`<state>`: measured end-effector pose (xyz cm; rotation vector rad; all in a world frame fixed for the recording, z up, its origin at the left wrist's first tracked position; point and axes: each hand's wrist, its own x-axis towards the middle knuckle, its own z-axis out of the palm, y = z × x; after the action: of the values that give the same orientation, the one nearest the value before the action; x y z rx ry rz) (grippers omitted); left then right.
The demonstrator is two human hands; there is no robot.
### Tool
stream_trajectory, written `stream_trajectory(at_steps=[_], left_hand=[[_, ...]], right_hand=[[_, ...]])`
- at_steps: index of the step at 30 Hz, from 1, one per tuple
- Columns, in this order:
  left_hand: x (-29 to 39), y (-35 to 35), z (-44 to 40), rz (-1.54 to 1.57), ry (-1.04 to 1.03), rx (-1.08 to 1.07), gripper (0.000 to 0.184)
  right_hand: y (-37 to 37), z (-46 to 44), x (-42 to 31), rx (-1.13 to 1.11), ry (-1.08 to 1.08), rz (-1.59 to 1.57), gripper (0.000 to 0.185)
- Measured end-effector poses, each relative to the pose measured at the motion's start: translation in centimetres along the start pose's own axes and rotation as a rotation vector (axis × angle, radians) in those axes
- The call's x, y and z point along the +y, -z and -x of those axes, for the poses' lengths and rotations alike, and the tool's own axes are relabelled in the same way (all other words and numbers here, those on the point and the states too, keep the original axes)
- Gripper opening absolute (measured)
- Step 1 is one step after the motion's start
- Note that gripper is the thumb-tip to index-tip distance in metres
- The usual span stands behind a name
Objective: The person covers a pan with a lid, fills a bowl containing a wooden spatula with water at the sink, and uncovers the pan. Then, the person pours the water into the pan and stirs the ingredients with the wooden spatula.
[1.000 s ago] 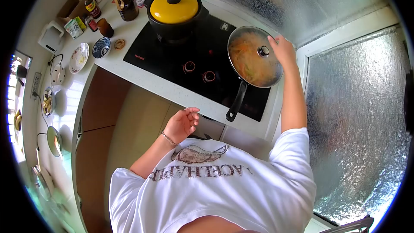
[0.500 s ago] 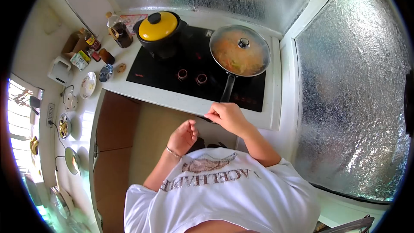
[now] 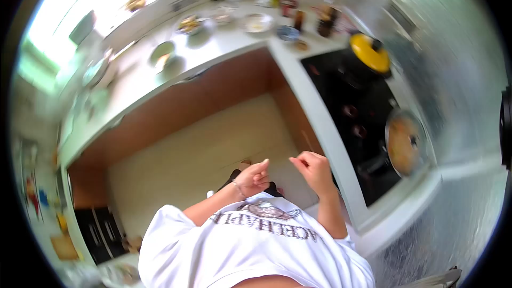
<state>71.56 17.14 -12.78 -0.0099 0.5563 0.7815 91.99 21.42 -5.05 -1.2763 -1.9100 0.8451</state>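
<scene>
My left hand (image 3: pixel 253 180), with a bracelet at the wrist, is in front of my white shirt (image 3: pixel 256 245). Its fingers are loosely bent and apart, and they hold nothing. To its right, my right hand (image 3: pixel 314 172) is closed, its fingers curled in and nothing seen in it. The hands do not touch each other. My right hand is nearest the counter edge beside the black cooktop (image 3: pixel 341 88). On that cooktop stand a frying pan (image 3: pixel 402 146) under a glass lid, with orange-brown food inside, and a black pot with a yellow lid (image 3: pixel 368 53).
Along the far counter (image 3: pixel 213 56) are a green bowl (image 3: pixel 161 56), a bowl of food (image 3: pixel 190 24), a plate (image 3: pixel 257 22), a blue-patterned bowl (image 3: pixel 288 33) and several bottles. Brown cabinets (image 3: pixel 213 88) run below it. Textured glass (image 3: pixel 453 234) borders the right side.
My view has swung left, so the cooktop now lies at the right and more counter and floor show. Both hands have moved away from the pan handle, which my right hand was near.
</scene>
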Motion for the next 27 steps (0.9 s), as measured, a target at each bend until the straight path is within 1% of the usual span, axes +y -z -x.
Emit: stream_trajectory(at_steps=[1, 2, 3, 5, 7, 9, 10, 11, 13, 14, 15, 16, 19, 21, 24, 25, 26, 27], left_hand=[[0.4, 0.2, 0.5, 0.029, -0.026, 0.034, 0.037], [1.1, 0.5, 1.1, 0.059, -0.035, 0.011, 0.04], [1.7, 1.2, 1.7, 0.028, -0.059, 0.062, 0.044], [3.5, 2.8, 2.3, 0.045, -0.09, -0.019, 0.047], [6.1, 4.0, 3.6, 0.068, -0.122, -0.048, 0.049], [9.2, 5.5, 5.4, 0.011, -0.172, -0.075, 0.05], [10.8, 6.9, 6.2, -0.002, -0.203, -0.13, 0.047], [12.9, 8.1, 7.1, 0.003, -0.206, -0.136, 0.047], [17.1, 10.4, 9.2, 0.097, -0.317, -0.102, 0.041], [19.3, 11.7, 10.2, 0.143, -0.357, -0.096, 0.037], [21.5, 12.9, 11.3, 0.162, -0.385, -0.134, 0.032], [23.3, 14.0, 12.4, 0.171, -0.389, -0.113, 0.029], [28.4, 15.5, 15.4, 0.166, -0.419, -0.069, 0.024], [30.5, 16.6, 16.7, 0.162, -0.432, -0.039, 0.021], [32.4, 18.7, 17.0, 0.166, -0.443, -0.08, 0.016], [32.7, 19.4, 17.0, 0.154, -0.491, -0.102, 0.015], [33.0, 19.9, 16.9, 0.144, -0.54, -0.127, 0.014], [33.3, 20.0, 17.1, 0.15, -0.531, -0.133, 0.014]], right_hand=[[-0.7, -0.7, -0.6, -0.028, -0.001, 0.01, 0.019], [-1.6, -1.6, -1.5, -0.048, 0.042, 0.025, 0.019], [-2.7, -2.5, -2.4, -0.092, 0.086, 0.016, 0.019], [-5.0, -4.3, -3.8, -0.134, 0.048, 0.019, 0.019], [-8.3, -6.6, -4.8, -0.2, 0.077, 0.022, 0.018], [-12.1, -8.8, -6.4, -0.269, 0.112, 0.015, 0.017], [-13.9, -9.7, -7.4, -0.278, 0.112, 0.019, 0.017], [-15.9, -11.2, -8.8, -0.306, 0.139, 0.042, 0.017], [-20.1, -14.0, -11.6, -0.333, 0.163, 0.076, 0.016], [-22.0, -15.1, -12.9, -0.381, 0.206, 0.085, 0.015], [-23.7, -16.2, -14.2, -0.436, 0.25, 0.094, 0.015], [-25.2, -17.2, -15.5, -0.503, 0.252, 0.096, 0.014], [-29.1, -19.9, -17.1, -0.542, 0.28, 0.142, 0.014], [-31.1, -21.4, -17.7, -0.546, 0.286, 0.138, 0.015], [-33.3, -22.7, -17.8, -0.564, 0.232, 0.134, 0.015], [-33.9, -23.3, -17.8, -0.565, 0.226, 0.137, 0.015], [-34.4, -24.0, -17.7, -0.623, 0.232, 0.136, 0.015], [-34.8, -24.7, -17.6, -0.679, 0.237, 0.135, 0.015]])
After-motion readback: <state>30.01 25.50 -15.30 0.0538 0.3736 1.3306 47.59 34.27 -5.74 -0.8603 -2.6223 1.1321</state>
